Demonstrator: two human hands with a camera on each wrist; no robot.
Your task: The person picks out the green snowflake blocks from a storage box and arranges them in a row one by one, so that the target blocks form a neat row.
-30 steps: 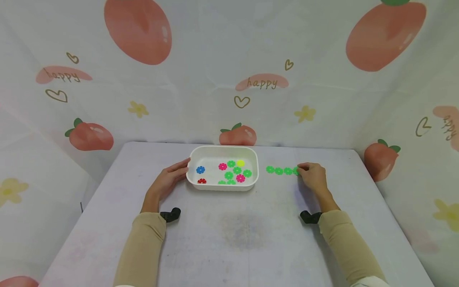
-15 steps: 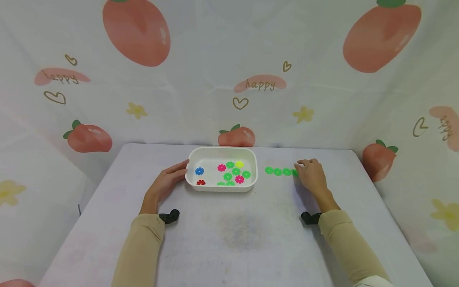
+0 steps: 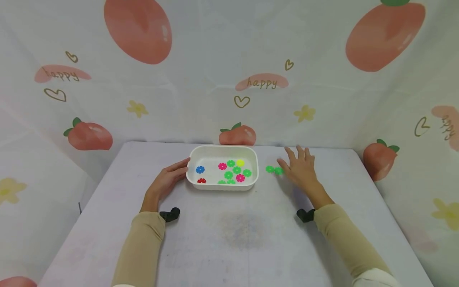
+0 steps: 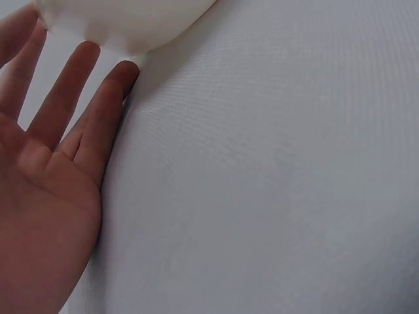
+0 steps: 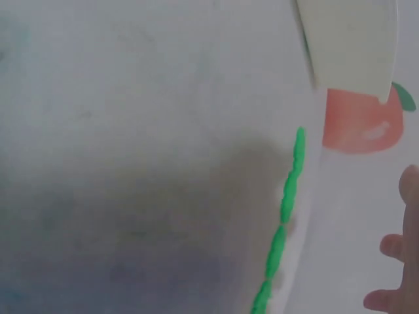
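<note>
A white plastic tray [image 3: 193, 185] stands near the table's back edge, with several snowflake-shaped discs in it: green discs [image 3: 228, 175], pink discs [image 3: 240, 178], a yellow disc [image 3: 240, 163], a blue disc [image 3: 200, 170] and a red disc [image 3: 201, 181]. My left hand [image 3: 166, 181] rests its straight fingers against the tray's left side. To the right of the tray lies a row of green discs [image 3: 274, 170]. Over its right part hovers my right hand [image 3: 301, 169], fingers spread and holding nothing. In the right wrist view the green row [image 5: 287, 203] shows below the fingertips [image 5: 393, 246], apart from them.
A white-covered table [image 3: 247, 239] carries everything. Behind it hangs a printed cloth [image 3: 201, 79] with fruit and flower patterns. Black devices [image 3: 170, 215] sit at both wrists.
My right hand has let go of the right end of the green row, then spread its fingers and moved left above it. My left hand has stayed at the tray.
</note>
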